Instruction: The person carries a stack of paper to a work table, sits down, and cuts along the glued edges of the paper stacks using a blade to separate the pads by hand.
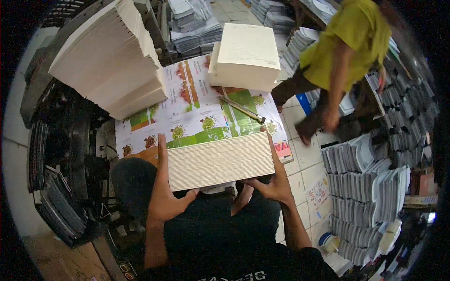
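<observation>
Head view: my left fingers (162,157) and right fingers (277,166) are clamped from opposite ends on a block of cream paper (220,161), which sits right between them, over my lap. My thumbs reach in along its near lower edge, the rest of my fingers run up its sides, and the many thin layers show as fine lines across the face between my hands. I cannot tell whether its far edge rests on anything. I take the step in hand to be keeping these layers together and evening them up, since both ends are pressed inward and the lines run fairly level. As I judge it, the next move calls for equal pressure from both sides, so that no layer slips from the middle, and a firm grip if the block is to be turned or put down. Just ahead of my right fingertips, a slim cutter (243,110) lies on printed sheets (178,105), close enough to knock if I push forward. Well ahead of the left fingers, off to their left, leans a tall stack of cream paper (108,70); beyond the cutter from my right fingers stands a lower stack (246,58). Out to the right of my right fingers are grey bundles (361,187), and ahead of those a co-worker in a yellow-green top (349,47), blurred.
</observation>
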`<move>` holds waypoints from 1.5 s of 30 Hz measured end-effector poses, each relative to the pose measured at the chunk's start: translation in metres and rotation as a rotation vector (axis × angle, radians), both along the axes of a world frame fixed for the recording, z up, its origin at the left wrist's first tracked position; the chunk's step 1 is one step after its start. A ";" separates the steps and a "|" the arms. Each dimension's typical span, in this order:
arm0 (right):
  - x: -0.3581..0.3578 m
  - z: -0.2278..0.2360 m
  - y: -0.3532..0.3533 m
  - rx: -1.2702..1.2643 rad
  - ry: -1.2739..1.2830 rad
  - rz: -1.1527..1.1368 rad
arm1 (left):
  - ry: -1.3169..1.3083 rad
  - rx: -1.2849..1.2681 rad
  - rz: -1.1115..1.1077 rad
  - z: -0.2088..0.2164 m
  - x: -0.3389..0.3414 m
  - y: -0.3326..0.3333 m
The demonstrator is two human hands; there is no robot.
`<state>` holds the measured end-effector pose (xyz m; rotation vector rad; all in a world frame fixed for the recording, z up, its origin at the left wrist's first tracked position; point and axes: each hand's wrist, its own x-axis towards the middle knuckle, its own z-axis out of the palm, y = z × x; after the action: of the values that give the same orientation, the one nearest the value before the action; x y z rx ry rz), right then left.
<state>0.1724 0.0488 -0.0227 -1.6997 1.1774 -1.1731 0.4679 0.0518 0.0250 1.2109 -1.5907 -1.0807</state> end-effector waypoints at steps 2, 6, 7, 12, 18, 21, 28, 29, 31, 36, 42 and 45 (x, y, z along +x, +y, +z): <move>-0.003 -0.002 -0.001 0.006 0.014 0.006 | -0.095 0.032 -0.016 0.016 -0.007 -0.002; -0.010 -0.013 -0.004 0.007 0.048 0.013 | -0.381 -0.343 0.051 0.049 -0.031 -0.021; -0.012 -0.011 -0.005 0.002 0.055 0.016 | -0.440 -0.515 -0.016 0.056 -0.037 -0.032; -0.010 -0.015 -0.005 0.043 0.043 0.000 | -0.371 -0.371 -0.209 0.037 -0.071 -0.069; -0.005 -0.011 -0.008 0.084 -0.002 -0.022 | -0.191 -0.254 -0.205 0.028 -0.083 -0.080; -0.005 -0.010 -0.008 0.072 -0.034 -0.039 | -0.219 -0.260 -0.224 0.030 -0.087 -0.084; 0.001 -0.003 -0.006 0.119 -0.090 -0.043 | -0.308 -0.143 -0.177 0.027 -0.091 -0.087; 0.000 -0.005 -0.006 0.087 -0.065 -0.057 | -0.310 -0.140 -0.165 0.026 -0.092 -0.087; 0.000 -0.006 -0.006 0.049 -0.046 -0.078 | -0.311 -0.164 -0.136 0.020 -0.086 -0.084; -0.002 -0.009 -0.006 0.028 -0.016 -0.087 | -0.378 -0.188 -0.086 0.023 -0.067 -0.080; -0.008 0.003 -0.006 0.084 -0.014 -0.063 | -0.533 -0.375 -0.242 0.046 -0.070 -0.055; -0.049 -0.005 -0.039 0.132 0.020 0.245 | -1.051 -0.327 -0.304 0.026 -0.071 -0.037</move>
<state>0.1231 0.0100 -0.0273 -1.7030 1.0028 -0.9115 0.3970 0.0144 0.0507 1.4138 -2.6781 -0.2580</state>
